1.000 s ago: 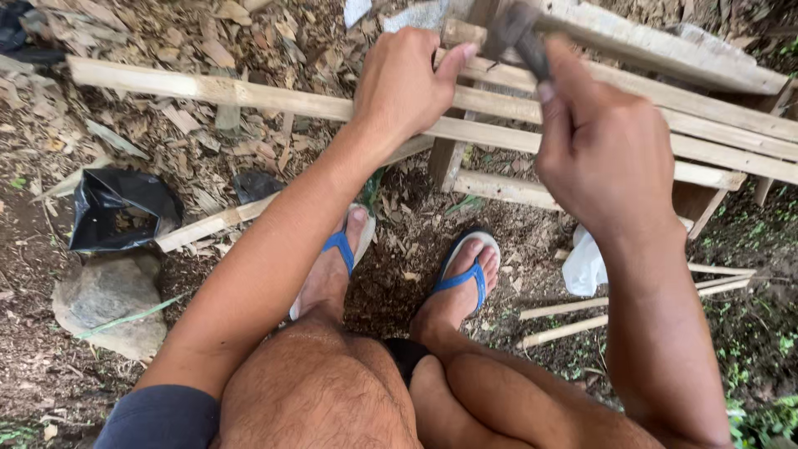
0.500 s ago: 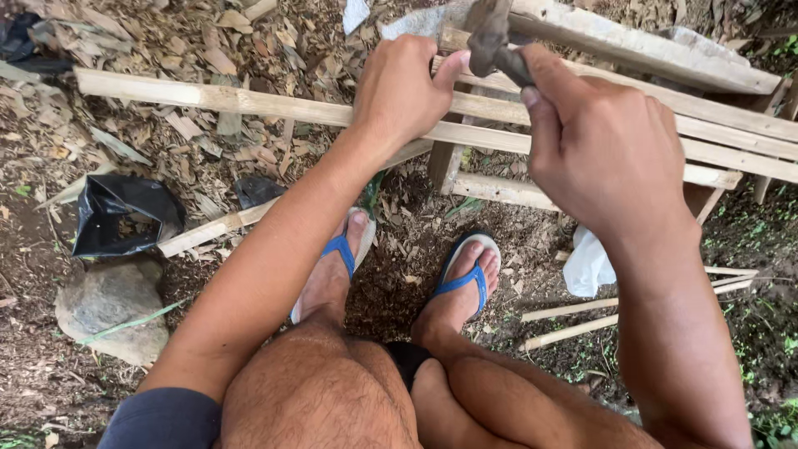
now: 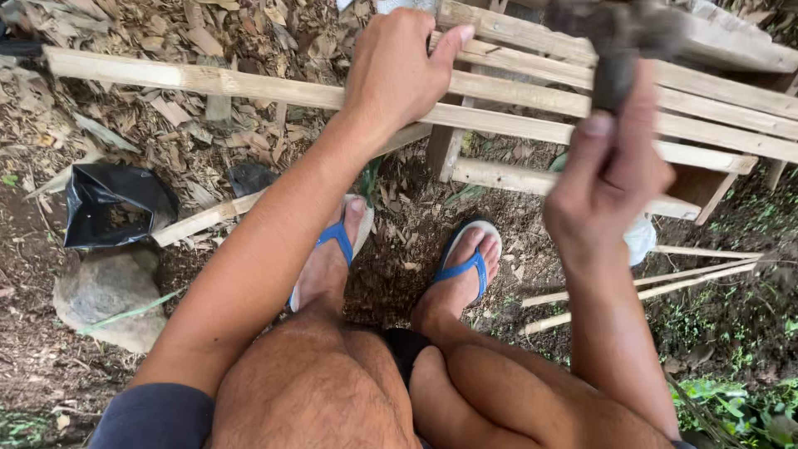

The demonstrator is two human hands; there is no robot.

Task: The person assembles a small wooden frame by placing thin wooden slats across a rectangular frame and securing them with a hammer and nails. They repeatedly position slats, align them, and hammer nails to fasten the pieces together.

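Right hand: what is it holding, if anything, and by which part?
The right hand grips a hammer by its handle, just below the blurred head, raised above the wooden slat frame. The left hand rests on the slats.

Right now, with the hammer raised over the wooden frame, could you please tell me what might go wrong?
The left hand rests on the slats near the spot under the hammer, so a stray blow could hit the fingers. The hammer is blurred with motion in the right hand; it might slip from the grip. The feet wear open blue sandals below the frame, so a dropped tool could land on bare toes.
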